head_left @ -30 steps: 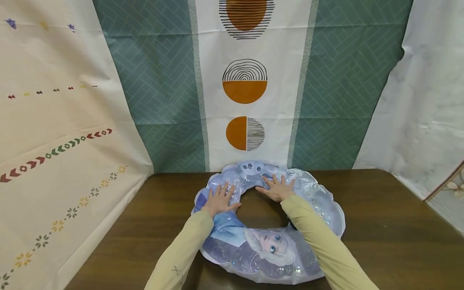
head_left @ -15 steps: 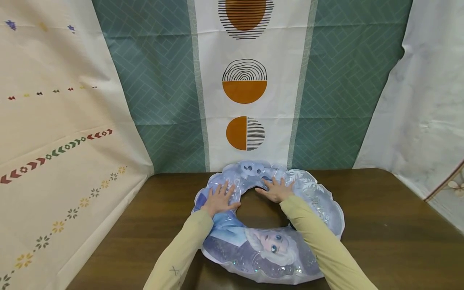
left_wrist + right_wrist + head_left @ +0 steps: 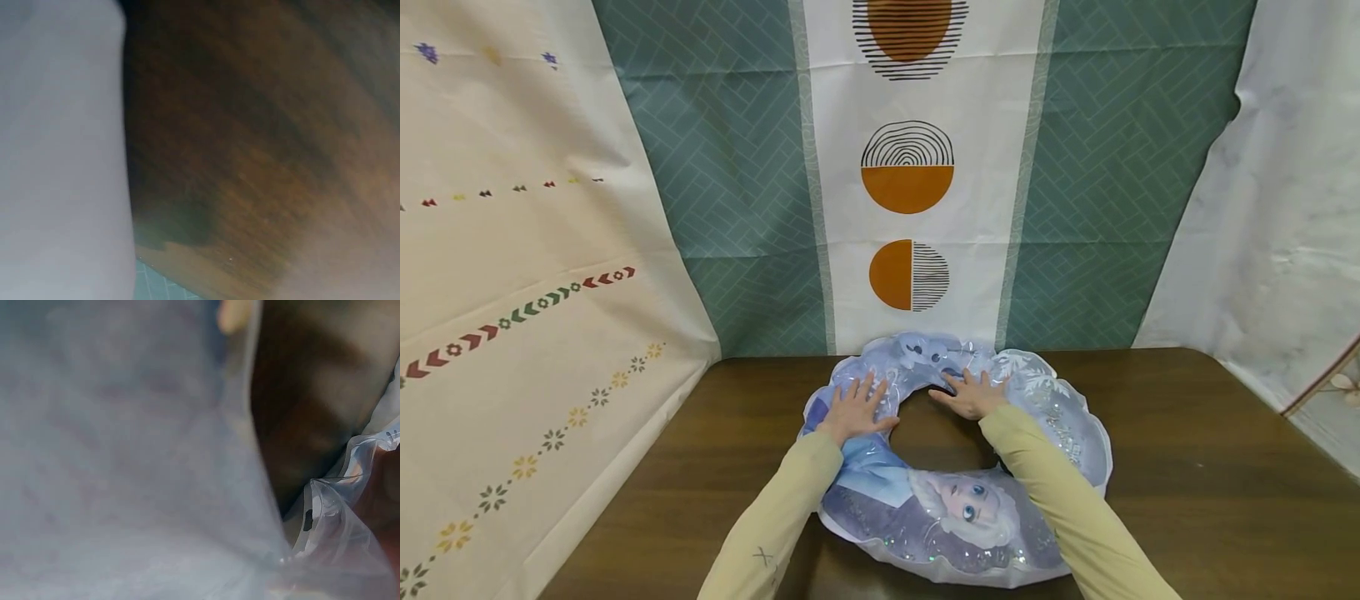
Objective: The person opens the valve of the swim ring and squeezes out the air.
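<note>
An inflated swim ring (image 3: 917,521) printed with a cartoon figure and snowflakes lies on a brown wooden table. My left hand (image 3: 855,414) rests on the ring's left side with fingers spread. On its far right part lies my right hand (image 3: 973,395), fingers spread, the thumb side at the edge of the centre hole. In the left wrist view a pale blurred surface of the ring (image 3: 62,150) fills the left side. The right wrist view shows the ring's pale plastic (image 3: 137,462) very close, with a clear crumpled part (image 3: 331,531) at lower right; my fingers are mostly hidden there.
The wooden table (image 3: 1195,467) extends on both sides of the ring. Behind it hangs a green and white patterned cloth (image 3: 910,275). A cream cloth (image 3: 535,358) borders the left, and a whitish cloth (image 3: 1285,250) the right.
</note>
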`<state>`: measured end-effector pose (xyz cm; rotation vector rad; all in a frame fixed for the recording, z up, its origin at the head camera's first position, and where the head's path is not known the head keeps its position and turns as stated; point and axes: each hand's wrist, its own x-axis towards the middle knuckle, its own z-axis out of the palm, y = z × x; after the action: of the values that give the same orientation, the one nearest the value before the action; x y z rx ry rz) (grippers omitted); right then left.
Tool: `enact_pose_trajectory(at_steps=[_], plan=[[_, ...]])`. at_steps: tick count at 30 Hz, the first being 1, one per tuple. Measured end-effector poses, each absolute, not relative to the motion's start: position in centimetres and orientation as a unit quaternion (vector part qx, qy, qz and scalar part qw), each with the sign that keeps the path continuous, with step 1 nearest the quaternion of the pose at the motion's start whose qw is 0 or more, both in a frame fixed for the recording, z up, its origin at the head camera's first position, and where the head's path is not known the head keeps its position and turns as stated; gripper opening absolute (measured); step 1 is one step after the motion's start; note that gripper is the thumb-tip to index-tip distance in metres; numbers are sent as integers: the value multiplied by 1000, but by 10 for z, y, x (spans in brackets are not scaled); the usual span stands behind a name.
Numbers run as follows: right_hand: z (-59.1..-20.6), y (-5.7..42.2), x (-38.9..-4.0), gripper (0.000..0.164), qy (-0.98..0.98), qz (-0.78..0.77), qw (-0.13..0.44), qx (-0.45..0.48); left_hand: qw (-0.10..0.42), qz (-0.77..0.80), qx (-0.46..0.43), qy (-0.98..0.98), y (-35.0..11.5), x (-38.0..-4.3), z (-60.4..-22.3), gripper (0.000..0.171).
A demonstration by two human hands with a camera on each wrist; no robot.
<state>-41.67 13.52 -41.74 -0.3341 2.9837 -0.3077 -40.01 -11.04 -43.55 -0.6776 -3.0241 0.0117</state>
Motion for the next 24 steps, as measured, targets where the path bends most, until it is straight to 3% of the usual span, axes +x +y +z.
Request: enact_pose_trajectory(at_steps=[24], plan=[[-420, 133, -418, 74, 990, -79, 58, -106, 4, 15, -213, -977, -107, -401, -433, 75]])
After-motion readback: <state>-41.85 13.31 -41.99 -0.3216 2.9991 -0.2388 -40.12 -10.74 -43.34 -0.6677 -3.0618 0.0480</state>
